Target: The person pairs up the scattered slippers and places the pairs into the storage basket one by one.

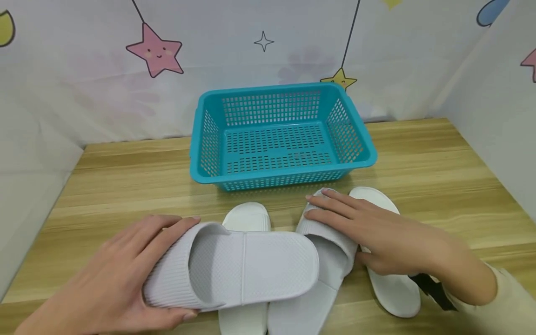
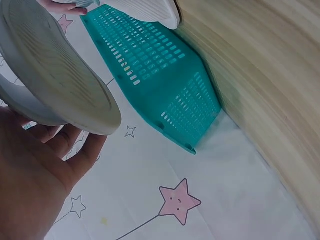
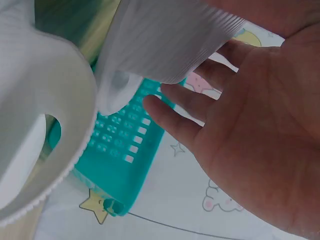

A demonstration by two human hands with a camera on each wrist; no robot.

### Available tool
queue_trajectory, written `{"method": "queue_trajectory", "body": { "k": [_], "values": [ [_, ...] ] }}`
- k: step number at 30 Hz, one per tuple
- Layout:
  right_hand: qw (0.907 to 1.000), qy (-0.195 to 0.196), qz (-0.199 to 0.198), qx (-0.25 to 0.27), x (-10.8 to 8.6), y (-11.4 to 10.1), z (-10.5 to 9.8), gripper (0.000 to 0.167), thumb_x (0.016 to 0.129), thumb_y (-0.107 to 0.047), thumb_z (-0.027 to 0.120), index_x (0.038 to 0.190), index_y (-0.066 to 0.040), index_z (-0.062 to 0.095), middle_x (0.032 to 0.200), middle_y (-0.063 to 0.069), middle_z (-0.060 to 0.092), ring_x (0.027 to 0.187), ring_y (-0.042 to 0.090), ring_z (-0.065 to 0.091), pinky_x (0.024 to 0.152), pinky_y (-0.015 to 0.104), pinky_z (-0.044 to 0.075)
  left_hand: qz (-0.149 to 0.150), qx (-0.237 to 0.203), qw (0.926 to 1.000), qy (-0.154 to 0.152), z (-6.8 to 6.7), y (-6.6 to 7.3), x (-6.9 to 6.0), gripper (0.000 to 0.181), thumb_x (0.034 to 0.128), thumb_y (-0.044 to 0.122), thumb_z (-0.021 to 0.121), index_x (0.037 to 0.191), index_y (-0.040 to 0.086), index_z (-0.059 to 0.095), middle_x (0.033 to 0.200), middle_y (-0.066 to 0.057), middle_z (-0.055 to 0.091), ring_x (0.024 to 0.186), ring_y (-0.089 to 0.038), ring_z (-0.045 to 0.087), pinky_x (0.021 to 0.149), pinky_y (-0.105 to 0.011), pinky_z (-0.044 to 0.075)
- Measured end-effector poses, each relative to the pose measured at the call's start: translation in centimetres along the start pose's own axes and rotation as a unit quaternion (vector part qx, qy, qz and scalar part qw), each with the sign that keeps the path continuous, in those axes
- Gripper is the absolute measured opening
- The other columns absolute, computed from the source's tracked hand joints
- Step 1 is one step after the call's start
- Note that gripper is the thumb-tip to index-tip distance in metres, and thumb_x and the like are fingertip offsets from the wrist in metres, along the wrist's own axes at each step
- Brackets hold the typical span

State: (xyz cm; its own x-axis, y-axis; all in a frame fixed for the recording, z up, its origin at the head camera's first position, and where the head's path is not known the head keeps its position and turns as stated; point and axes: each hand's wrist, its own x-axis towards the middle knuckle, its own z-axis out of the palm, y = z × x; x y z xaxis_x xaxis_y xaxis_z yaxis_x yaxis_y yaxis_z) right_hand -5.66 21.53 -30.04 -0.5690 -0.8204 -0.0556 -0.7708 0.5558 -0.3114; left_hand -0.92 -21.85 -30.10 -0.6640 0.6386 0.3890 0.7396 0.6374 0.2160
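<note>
My left hand (image 1: 121,274) grips a light grey slipper (image 1: 280,265) around its ribbed strap, thumb on the near side and fingers over the far side. The slipper lies sideways above a white slipper (image 1: 247,216); its sole (image 2: 65,75) shows in the left wrist view. Over the ribbed strap of a second grey slipper (image 1: 307,304) is my right hand (image 1: 389,232), with fingers on top and thumb at the right edge. In the right wrist view those fingers touch the ribbed strap (image 3: 170,45). Another white slipper (image 1: 398,295) lies partly under the right hand and wrist.
A turquoise perforated basket (image 1: 282,176) with nothing in it stands behind the slippers on the wooden table (image 1: 125,181). White cloth (image 1: 234,56) printed with stars hangs behind the table and along both sides.
</note>
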Motion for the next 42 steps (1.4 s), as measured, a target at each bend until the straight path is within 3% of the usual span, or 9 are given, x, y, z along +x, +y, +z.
{"method": "queue_trajectory", "body": {
  "k": [5,11,16,19,22,25,33,38,42],
  "values": [
    [0.9995,0.022,0.018,0.011,-0.8,0.2,-0.5,0.117,0.076,-0.022,0.098,0.168,-0.022,0.026,0.173,-0.001,0.030,0.160,0.030,0.027,0.119,0.057,0.037,-0.004,0.000,1.0000,-0.004,0.0,0.0,0.0,0.114,0.0660,0.076,0.087,0.156,0.016,0.053,0.138,0.008,0.059,0.117,-0.011,0.058,0.101,-0.027,0.038],
    [0.9985,0.045,0.030,0.010,-1.6,0.2,-1.2,0.112,0.078,-0.037,0.096,0.167,-0.023,0.030,0.170,-0.003,0.034,0.156,0.029,0.035,0.118,0.054,0.039,-0.010,-0.001,0.9999,-0.007,-0.1,0.1,0.1,0.114,0.0651,0.075,0.089,0.156,0.016,0.052,0.137,0.008,0.059,0.115,-0.011,0.058,0.098,-0.029,0.039],
    [0.9972,0.054,0.050,0.013,-1.6,0.0,-1.7,0.105,0.075,-0.049,0.095,0.159,-0.021,0.040,0.158,-0.007,0.044,0.139,0.020,0.048,0.105,0.049,0.052,-0.020,0.002,0.9997,-0.017,-0.1,0.1,-0.1,0.115,0.0659,0.076,0.088,0.157,0.017,0.051,0.139,0.009,0.058,0.117,-0.011,0.057,0.100,-0.029,0.039],
    [0.9957,0.069,0.060,0.014,-1.5,-0.4,-1.9,0.101,0.072,-0.055,0.095,0.153,-0.022,0.045,0.149,-0.012,0.046,0.126,0.009,0.051,0.097,0.038,0.055,-0.019,0.008,0.9997,-0.016,0.0,0.0,-0.1,0.115,0.0662,0.077,0.087,0.157,0.017,0.051,0.139,0.007,0.058,0.116,-0.012,0.058,0.098,-0.031,0.040],
    [0.9943,0.091,0.052,0.013,-1.5,-0.4,-1.9,0.100,0.071,-0.059,0.094,0.151,-0.021,0.047,0.146,-0.011,0.047,0.121,0.007,0.052,0.095,0.035,0.054,-0.008,0.013,0.9999,-0.004,0.1,-0.1,0.1,0.115,0.0668,0.078,0.086,0.157,0.015,0.052,0.137,0.005,0.059,0.114,-0.013,0.059,0.097,-0.031,0.041],
    [0.9929,0.110,0.044,0.005,-1.5,-0.4,-1.9,0.102,0.070,-0.063,0.094,0.151,-0.020,0.047,0.145,-0.010,0.048,0.121,0.008,0.052,0.096,0.034,0.052,-0.007,0.015,0.9999,0.000,0.2,-0.2,0.2,0.115,0.0667,0.078,0.085,0.157,0.015,0.052,0.137,0.004,0.060,0.114,-0.015,0.059,0.096,-0.032,0.042],
    [0.9910,0.128,0.041,-0.003,-1.3,-0.6,-1.9,0.103,0.068,-0.068,0.093,0.149,-0.023,0.049,0.143,-0.015,0.048,0.122,0.004,0.050,0.094,0.035,0.052,-0.045,0.023,0.9982,-0.031,0.5,-0.1,0.2,0.117,0.0647,0.079,0.086,0.159,0.020,0.049,0.137,0.005,0.058,0.114,-0.014,0.060,0.094,-0.039,0.049],
    [0.9903,0.133,0.040,-0.006,-1.2,-0.8,-1.7,0.103,0.067,-0.070,0.092,0.148,-0.023,0.050,0.143,-0.015,0.050,0.122,0.004,0.050,0.093,0.035,0.052,-0.051,0.021,0.9978,-0.036,0.7,0.0,0.4,0.117,0.0656,0.079,0.085,0.159,0.020,0.048,0.137,0.005,0.058,0.114,-0.015,0.060,0.091,-0.045,0.053],
    [0.9888,0.146,0.029,-0.003,-0.9,-0.8,-1.7,0.104,0.066,-0.071,0.092,0.147,-0.020,0.051,0.142,-0.012,0.051,0.123,0.005,0.051,0.094,0.032,0.051,-0.047,0.022,0.9981,-0.033,0.8,0.0,0.6,0.117,0.0666,0.081,0.084,0.160,0.020,0.047,0.137,0.004,0.058,0.114,-0.016,0.059,0.092,-0.043,0.052]
  ]
}}
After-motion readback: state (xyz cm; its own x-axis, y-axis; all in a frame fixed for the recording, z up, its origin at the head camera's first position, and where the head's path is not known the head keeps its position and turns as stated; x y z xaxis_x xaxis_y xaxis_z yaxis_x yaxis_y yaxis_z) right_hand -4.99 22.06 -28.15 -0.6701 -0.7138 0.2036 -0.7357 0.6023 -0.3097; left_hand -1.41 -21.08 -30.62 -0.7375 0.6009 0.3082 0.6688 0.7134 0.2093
